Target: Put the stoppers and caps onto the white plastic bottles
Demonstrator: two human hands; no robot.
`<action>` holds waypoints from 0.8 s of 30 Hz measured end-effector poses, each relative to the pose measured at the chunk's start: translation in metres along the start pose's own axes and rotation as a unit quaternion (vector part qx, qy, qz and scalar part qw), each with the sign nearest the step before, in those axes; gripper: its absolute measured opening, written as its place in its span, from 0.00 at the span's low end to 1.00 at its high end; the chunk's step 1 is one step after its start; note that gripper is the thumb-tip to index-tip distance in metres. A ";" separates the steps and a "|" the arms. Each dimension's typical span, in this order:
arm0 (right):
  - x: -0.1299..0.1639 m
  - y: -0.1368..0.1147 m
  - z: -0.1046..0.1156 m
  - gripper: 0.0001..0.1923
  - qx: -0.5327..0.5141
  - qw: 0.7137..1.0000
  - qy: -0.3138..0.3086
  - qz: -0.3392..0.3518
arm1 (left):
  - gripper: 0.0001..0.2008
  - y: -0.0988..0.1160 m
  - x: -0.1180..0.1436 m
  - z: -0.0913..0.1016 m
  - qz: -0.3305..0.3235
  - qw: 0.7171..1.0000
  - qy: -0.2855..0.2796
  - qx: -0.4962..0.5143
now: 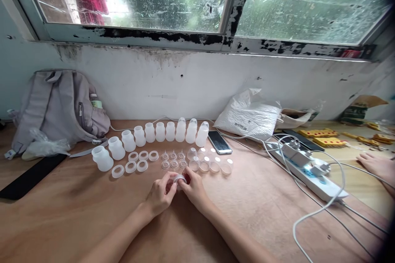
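My left hand [161, 194] and my right hand [194, 189] meet over the table, both closed on a translucent bottle collar ring [180, 178]. Fingers cover part of it, and whether a nipple sits inside I cannot make out. Just beyond lie several clear silicone nipples [173, 164] in two rows. More collar rings [131, 167] lie to their left, and clear dome caps [214, 166] to their right. Behind them, open white baby bottles [149, 132] stand upright in an arc. At its right end, 3 bottles [191, 131] have tops with clear caps on.
A phone [219, 142] lies right of the bottles, near a white plastic bag [249, 115]. Cables trail from a power strip [308, 170] on the right. A grey backpack [58, 107] stands at left. Another person's hand [378, 168] rests far right, near yellow parts [331, 142].
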State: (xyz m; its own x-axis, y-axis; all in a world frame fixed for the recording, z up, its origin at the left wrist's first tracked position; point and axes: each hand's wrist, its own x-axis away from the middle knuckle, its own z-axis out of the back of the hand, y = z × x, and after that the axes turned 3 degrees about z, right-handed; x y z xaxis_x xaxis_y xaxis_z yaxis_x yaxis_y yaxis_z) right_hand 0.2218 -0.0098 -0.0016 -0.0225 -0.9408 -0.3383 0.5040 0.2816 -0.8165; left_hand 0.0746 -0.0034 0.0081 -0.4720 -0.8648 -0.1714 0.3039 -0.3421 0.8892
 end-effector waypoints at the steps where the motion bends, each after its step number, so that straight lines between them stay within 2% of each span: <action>1: 0.000 0.001 -0.001 0.09 0.003 1.000 0.000 0.002 | 0.11 0.000 0.000 0.000 -0.007 1.000 -0.002 -0.015; 8: -0.001 0.003 -0.003 0.09 0.020 1.000 0.013 0.006 | 0.11 0.001 0.001 -0.004 -0.035 0.998 -0.002 -0.050; 14: 0.000 0.002 -0.004 0.11 0.030 0.999 0.016 0.013 | 0.09 0.000 -0.001 -0.006 -0.003 0.999 0.030 -0.024; 16: 0.001 -0.002 -0.002 0.10 0.022 1.000 0.004 0.017 | 0.08 -0.003 -0.004 -0.005 0.025 0.998 0.049 0.009; 19: 0.003 -0.010 0.002 0.05 -0.039 0.998 -0.053 0.018 | 0.08 -0.010 -0.010 -0.001 0.079 0.990 0.068 0.097; 21: 0.004 -0.013 0.005 0.07 -0.070 0.995 -0.076 0.010 | 0.10 -0.016 -0.015 0.003 0.109 0.978 0.063 0.168; 24: 0.003 -0.015 0.006 0.09 -0.045 0.996 -0.073 0.021 | 0.13 -0.021 -0.018 0.007 0.129 0.964 0.030 0.230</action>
State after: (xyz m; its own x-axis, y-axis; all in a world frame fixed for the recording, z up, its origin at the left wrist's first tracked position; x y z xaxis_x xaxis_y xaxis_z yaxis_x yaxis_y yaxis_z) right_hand 0.2190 -0.0177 0.0125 0.1250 -0.9436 -0.3065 0.4232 0.3301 -0.8438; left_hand 0.0713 0.0220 -0.0050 -0.3772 -0.9235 0.0693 -0.0014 0.0754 0.9972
